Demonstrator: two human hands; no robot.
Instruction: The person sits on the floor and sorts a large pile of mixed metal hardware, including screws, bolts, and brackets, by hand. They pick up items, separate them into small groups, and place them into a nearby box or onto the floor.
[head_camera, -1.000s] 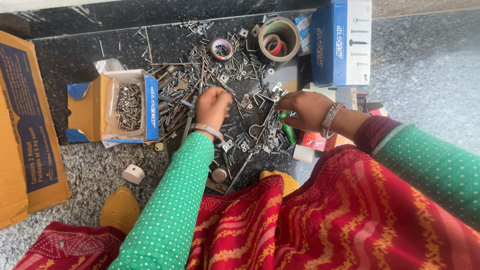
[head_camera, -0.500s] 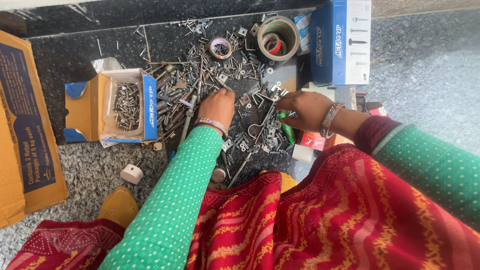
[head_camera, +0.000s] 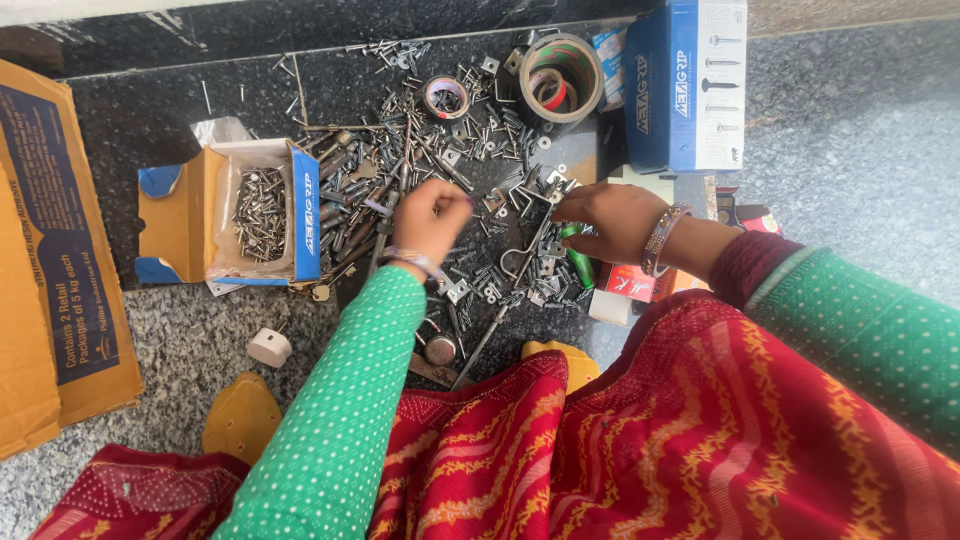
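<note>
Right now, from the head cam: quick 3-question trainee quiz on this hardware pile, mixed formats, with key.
1. True or false: the small open box left of the left hand holds screws.
2. Which lies nearest the right hand? A) green-handled tool B) white plug C) large tape roll
3. Fill in: the loose metal pile lies on a dark polished ______ slab.

Key: 1 true; 2 A; 3 stone.

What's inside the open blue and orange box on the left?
The open box holds a heap of silver screws on a pale lining. Whatever lies beneath the heap, and the box floor, is covered.
</note>
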